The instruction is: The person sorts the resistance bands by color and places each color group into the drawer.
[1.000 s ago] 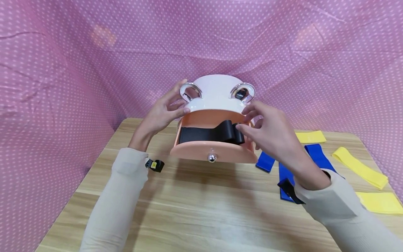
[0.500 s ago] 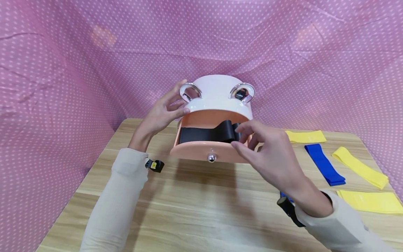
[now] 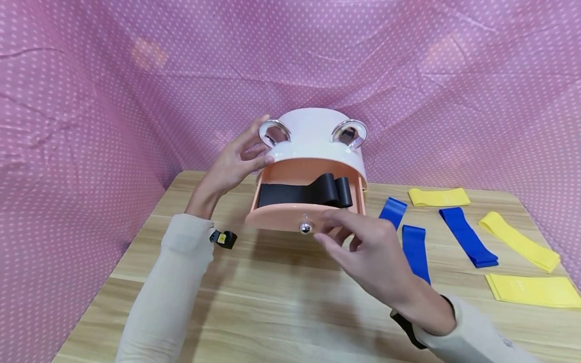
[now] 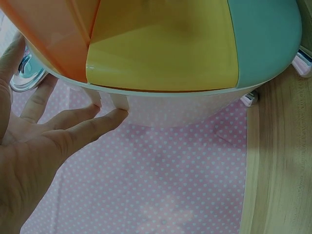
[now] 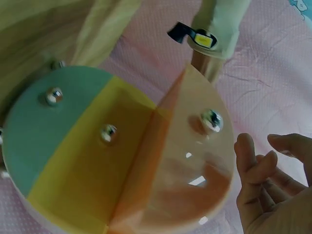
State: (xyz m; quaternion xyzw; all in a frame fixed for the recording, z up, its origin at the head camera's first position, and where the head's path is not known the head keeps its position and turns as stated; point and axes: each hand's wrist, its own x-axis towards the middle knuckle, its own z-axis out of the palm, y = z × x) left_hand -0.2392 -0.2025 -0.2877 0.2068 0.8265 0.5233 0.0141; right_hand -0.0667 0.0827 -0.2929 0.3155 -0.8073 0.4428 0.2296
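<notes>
A white rounded drawer box (image 3: 313,131) with chrome loop feet stands at the far middle of the table. Its orange drawer (image 3: 277,218) is pulled out and contains folded black bands (image 3: 290,194). My left hand (image 3: 232,164) rests against the box's left side, thumb near the upper front edge; the left wrist view shows its fingers extended onto the white shell. My right hand (image 3: 372,252) is just right of the drawer's round silver knob (image 3: 305,228), fingers loosely bent and holding nothing. Below the orange drawer are a yellow drawer (image 5: 100,156) and a green drawer (image 5: 53,117), both closed.
Several flat blue bands (image 3: 467,237) and yellow bands (image 3: 533,291) lie on the right of the wooden table (image 3: 281,312). A pink dotted cloth (image 3: 204,60) hangs behind and along the sides.
My right hand has come away from the black bands and moved down and left, toward the knob. The left hand, box and drawer have stayed in place.
</notes>
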